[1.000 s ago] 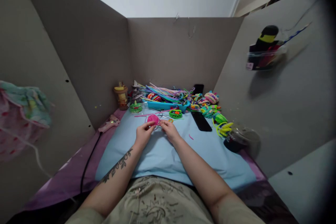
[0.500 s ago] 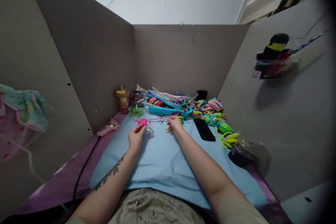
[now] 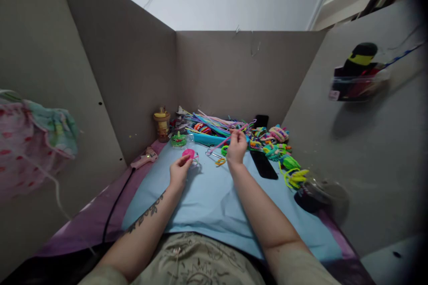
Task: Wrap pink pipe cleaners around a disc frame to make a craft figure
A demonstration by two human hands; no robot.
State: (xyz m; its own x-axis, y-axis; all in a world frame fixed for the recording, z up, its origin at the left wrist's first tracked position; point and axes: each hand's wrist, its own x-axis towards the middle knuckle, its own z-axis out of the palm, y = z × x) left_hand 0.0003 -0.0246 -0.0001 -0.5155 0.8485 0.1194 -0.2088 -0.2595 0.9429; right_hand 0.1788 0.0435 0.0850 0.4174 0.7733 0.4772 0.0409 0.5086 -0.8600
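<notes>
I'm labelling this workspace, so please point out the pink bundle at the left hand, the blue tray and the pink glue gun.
Pink bundle [image 3: 188,153], head view: middle of its visible part.
Blue tray [image 3: 204,139], head view: its front wall.
Pink glue gun [image 3: 144,159], head view: middle of its body.

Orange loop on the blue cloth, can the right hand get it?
Probably yes: the orange loop lies near the right hand on the blue cloth, and nothing seems to cover it. But that hand seems to hold a pink stem.
</notes>
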